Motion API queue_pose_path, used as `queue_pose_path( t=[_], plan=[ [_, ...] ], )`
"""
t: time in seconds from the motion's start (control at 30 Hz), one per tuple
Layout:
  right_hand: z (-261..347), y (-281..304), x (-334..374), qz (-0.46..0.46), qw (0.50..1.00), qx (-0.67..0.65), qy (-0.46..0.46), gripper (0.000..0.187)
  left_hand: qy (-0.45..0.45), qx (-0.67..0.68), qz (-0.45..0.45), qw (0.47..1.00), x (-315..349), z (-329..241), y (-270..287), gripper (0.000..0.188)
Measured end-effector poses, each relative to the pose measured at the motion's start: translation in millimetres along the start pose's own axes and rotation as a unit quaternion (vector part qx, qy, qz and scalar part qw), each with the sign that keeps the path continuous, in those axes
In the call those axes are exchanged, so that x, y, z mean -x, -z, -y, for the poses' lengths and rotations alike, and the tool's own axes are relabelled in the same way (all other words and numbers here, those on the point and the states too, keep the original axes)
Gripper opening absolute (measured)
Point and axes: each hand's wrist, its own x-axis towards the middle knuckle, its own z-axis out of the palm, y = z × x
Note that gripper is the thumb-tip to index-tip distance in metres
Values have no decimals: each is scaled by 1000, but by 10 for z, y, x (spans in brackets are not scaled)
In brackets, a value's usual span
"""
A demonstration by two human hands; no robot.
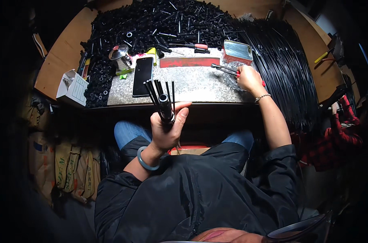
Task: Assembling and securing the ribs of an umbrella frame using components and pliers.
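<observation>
My left hand (164,133) is closed around a black tube (164,106) with a round open end, held upright in front of the table's near edge. Several thin black rods (153,92) stand up around the tube's top. Pliers with red handles (228,70) are in my right hand (249,78), their jaws pointing left over the metal work plate (188,83). Beneath the right hand lies a crumpled clear plastic piece (231,82), partly hidden. A dark phone (143,77) rests on the plate, left of the tube.
Black small parts (151,24) are heaped along the back. Long black rods (283,69) fill the right side. A tin box (237,50), a silver lidded pot (121,56), a screwdriver (200,46) and a white carton (72,87) surround the plate. Another person's plaid sleeve (342,135) shows far right.
</observation>
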Motion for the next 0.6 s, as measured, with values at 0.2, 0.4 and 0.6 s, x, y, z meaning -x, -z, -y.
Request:
queue_pose_path(
  t=[0.2,0.4,0.6],
  plan=[
    [-106,67,174,-71,936,-340,66,9,0,10,-4,1000,-43,25,-25,17],
    [645,250,1065,130,661,-730,116,18,-13,19,-2,1000,-60,6,-119,16],
    [962,203,1281,10,702,-659,268,19,-17,16,17,1000,-25,-79,-105,12]
  ],
)
